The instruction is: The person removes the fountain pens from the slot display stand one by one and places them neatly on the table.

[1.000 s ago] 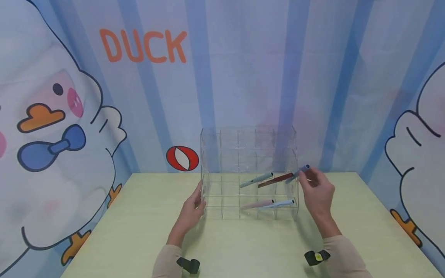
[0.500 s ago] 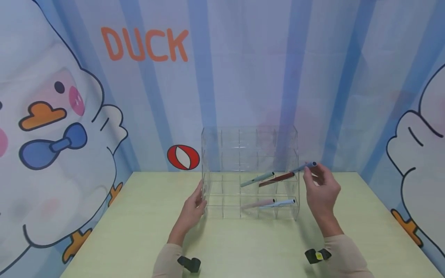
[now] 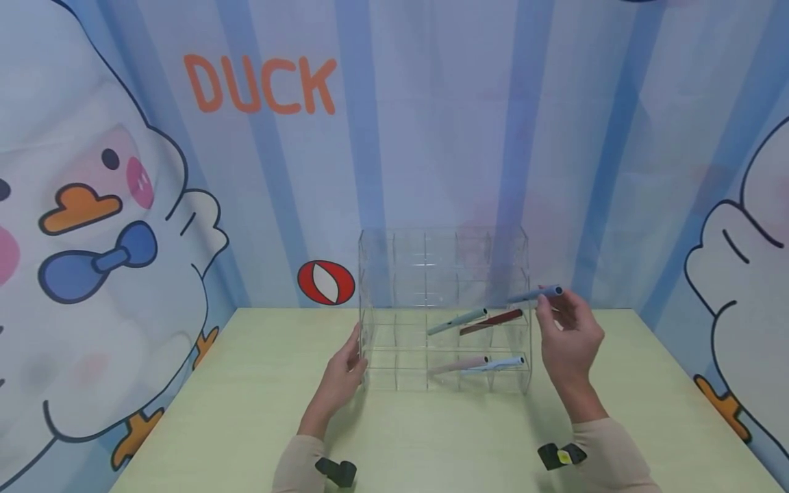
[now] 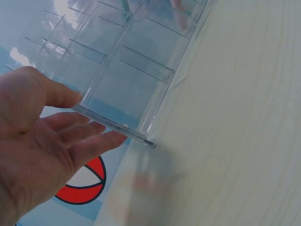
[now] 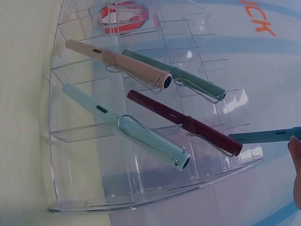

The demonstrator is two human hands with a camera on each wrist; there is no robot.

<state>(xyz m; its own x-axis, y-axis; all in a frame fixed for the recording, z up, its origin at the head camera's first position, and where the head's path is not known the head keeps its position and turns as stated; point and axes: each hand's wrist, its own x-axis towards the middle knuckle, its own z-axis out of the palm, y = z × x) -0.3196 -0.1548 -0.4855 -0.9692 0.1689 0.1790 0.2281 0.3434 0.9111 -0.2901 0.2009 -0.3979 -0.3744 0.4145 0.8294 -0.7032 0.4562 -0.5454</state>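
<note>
While the left hand (image 3: 342,373) rests flat-fingered against the clear acrylic grid organiser (image 3: 444,308) on the pale counter (image 3: 246,411), the right hand's (image 3: 570,339) grip pinches a slim blue pen (image 3: 535,295), now lifted clear beside the organiser's upper right cell.

The pictures show 5 pens. 4 of them lie inside the clear acrylic organizer (image 3: 444,308): 1 green pen (image 3: 457,320) and 1 dark red pen (image 3: 491,321) in its second row from the bottom, 1 pink pen (image 3: 457,363) and 1 light blue pen (image 3: 495,362) in its bottom row. 1 blue pen (image 3: 533,294) is outside, just right of the organizer. There is 1 organizer, with 4 rows. 2 hands flank it: 1 left hand (image 3: 342,373), 1 right hand (image 3: 567,335). The organizer stands on 1 table (image 3: 246,411).
</note>
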